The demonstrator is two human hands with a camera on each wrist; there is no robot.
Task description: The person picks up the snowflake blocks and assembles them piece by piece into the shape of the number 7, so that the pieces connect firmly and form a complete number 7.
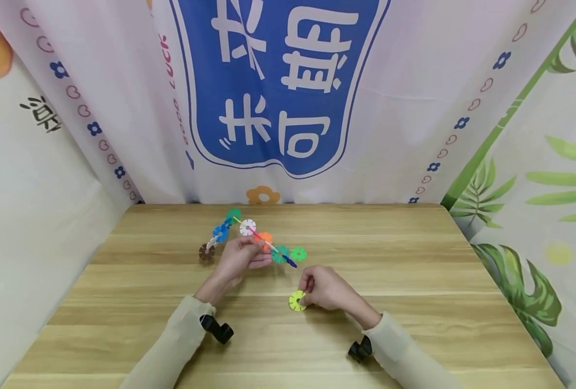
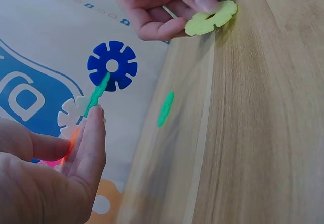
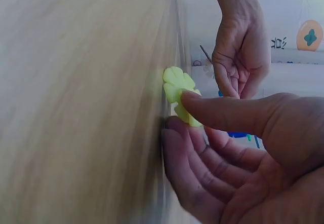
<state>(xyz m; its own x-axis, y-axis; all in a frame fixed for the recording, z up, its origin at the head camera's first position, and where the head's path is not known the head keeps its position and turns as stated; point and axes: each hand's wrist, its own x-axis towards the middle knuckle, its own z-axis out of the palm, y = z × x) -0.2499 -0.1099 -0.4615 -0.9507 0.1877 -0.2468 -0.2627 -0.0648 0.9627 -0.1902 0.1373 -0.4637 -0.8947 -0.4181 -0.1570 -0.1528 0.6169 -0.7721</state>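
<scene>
My left hand pinches an orange notched disc, part of a chain of interlocked plastic snowflake discs. From that grip the chain runs through a teal-green disc to a dark blue end disc. Its other side passes a white disc, a green disc and blue discs to a brown disc. Between thumb and fingers, my right hand holds a yellow disc low over the table, apart from the chain. A thin green edge shows among the right fingers; what it belongs to is hidden.
A loose bright green disc lies on the wooden table, just right of the chain's dark blue end. Behind the table's far edge hangs a printed curtain. Black wrist cameras sit on both sleeves.
</scene>
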